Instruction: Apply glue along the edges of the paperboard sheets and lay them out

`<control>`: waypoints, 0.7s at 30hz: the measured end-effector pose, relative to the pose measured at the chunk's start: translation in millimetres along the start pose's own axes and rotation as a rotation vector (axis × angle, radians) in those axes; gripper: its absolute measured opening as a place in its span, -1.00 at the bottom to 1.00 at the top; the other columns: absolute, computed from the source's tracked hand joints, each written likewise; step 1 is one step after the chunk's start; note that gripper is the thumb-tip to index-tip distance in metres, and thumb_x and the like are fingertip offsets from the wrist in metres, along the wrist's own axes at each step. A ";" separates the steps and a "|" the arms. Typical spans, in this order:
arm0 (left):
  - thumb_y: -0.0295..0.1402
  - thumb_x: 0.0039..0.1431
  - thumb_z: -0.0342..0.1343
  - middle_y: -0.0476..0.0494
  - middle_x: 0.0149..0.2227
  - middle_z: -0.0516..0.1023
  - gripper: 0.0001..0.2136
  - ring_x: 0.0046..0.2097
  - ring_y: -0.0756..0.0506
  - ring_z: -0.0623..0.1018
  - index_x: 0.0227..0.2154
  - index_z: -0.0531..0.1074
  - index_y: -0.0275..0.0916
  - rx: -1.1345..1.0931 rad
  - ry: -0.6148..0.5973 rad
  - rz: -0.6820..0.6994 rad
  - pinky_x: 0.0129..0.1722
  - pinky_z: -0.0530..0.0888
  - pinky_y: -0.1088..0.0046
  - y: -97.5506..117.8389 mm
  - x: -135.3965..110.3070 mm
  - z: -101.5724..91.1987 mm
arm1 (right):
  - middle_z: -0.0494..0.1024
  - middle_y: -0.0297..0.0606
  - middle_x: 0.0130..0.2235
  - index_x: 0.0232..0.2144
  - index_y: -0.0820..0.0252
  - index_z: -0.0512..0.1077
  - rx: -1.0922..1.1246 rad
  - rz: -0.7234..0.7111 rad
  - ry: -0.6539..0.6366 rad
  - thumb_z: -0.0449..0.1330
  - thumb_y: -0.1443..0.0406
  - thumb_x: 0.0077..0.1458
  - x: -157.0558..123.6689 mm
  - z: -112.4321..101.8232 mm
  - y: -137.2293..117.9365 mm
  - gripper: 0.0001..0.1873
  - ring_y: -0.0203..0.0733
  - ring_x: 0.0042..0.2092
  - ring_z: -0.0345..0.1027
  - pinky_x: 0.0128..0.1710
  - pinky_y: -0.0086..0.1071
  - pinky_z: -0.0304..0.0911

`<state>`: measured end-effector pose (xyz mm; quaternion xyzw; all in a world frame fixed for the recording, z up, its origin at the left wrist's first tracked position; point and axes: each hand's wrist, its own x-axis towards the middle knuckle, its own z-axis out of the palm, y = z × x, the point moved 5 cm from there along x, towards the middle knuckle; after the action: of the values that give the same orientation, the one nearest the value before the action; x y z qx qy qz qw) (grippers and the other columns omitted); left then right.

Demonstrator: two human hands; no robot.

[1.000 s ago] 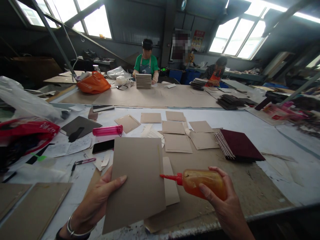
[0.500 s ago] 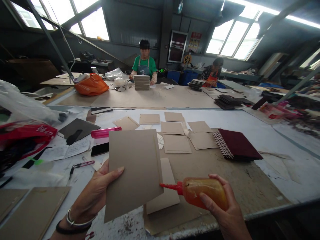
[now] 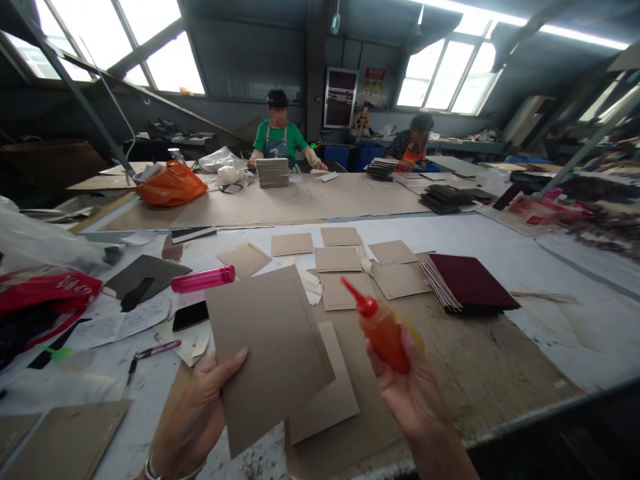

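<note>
My left hand [image 3: 200, 407] grips a grey-brown cardboard sheet [image 3: 270, 353] by its left edge, thumb on top, the sheet raised and tilted above the table. A thin line of glue runs along the sheet's right side. In my right hand [image 3: 410, 380] is an orange glue bottle [image 3: 387, 333] with a red nozzle, its tip pointing up and to the left, apart from the sheet. Another cardboard piece [image 3: 325, 393] lies partly hidden under the held sheet. Beyond it several smaller cardboard pieces [image 3: 345, 291] are spread out, some with glue lines along an edge.
A stack of maroon covers [image 3: 470, 283] stands at the right. To the left lie a pink tube [image 3: 203, 279], a phone [image 3: 191, 316], a pen [image 3: 157, 349] and a red bag [image 3: 45, 293]. Two people [image 3: 280, 137] work at the far table beside stacked boards [image 3: 273, 173].
My right hand has lifted the glue bottle off the sheet's right edge and turned its nozzle upward. The left hand still holds the sheet, now tilted more. The far person's arm has reached sideways.
</note>
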<state>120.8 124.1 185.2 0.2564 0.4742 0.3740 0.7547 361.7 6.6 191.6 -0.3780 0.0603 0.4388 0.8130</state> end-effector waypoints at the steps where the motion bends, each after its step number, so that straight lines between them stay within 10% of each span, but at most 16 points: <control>1: -0.54 0.08 0.15 -0.26 -0.21 0.64 -0.58 -0.25 -0.21 0.63 0.04 0.37 -0.26 -0.040 0.034 0.027 -0.30 0.61 0.32 -5.0 1.8 0.6 | 0.59 -0.28 -0.22 -0.30 0.14 0.46 0.083 0.067 0.001 0.53 0.24 -0.44 2.4 7.9 0.0 -0.45 -0.13 -0.17 0.48 -0.28 -0.42 0.46; 13: -0.65 0.16 0.01 -0.09 -0.10 0.62 -0.47 -0.07 -0.11 0.58 0.13 0.28 -0.01 -0.285 0.170 0.253 0.02 0.49 0.30 -19.1 -9.3 10.5 | 0.54 -0.35 -0.20 -0.10 0.02 0.32 -0.405 -0.232 0.053 0.49 0.17 -0.31 2.5 -39.4 -8.5 -0.31 -0.18 -0.23 0.44 -0.33 -0.46 0.42; 21: -0.61 0.17 0.04 0.02 -0.06 0.60 -0.47 -0.05 -0.05 0.56 0.12 0.28 0.09 -0.296 0.149 0.254 0.00 0.49 0.46 -6.2 -21.2 29.3 | 0.41 -0.29 -0.11 -0.03 0.02 0.27 -0.752 -0.367 0.051 0.41 0.03 -0.22 -8.2 -27.8 -15.8 -0.30 -0.09 -0.11 0.35 -0.17 -0.37 0.31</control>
<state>143.7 102.4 204.0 0.1720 0.4324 0.5496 0.6938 375.2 -22.6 184.4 -0.6637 -0.1522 0.2684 0.6814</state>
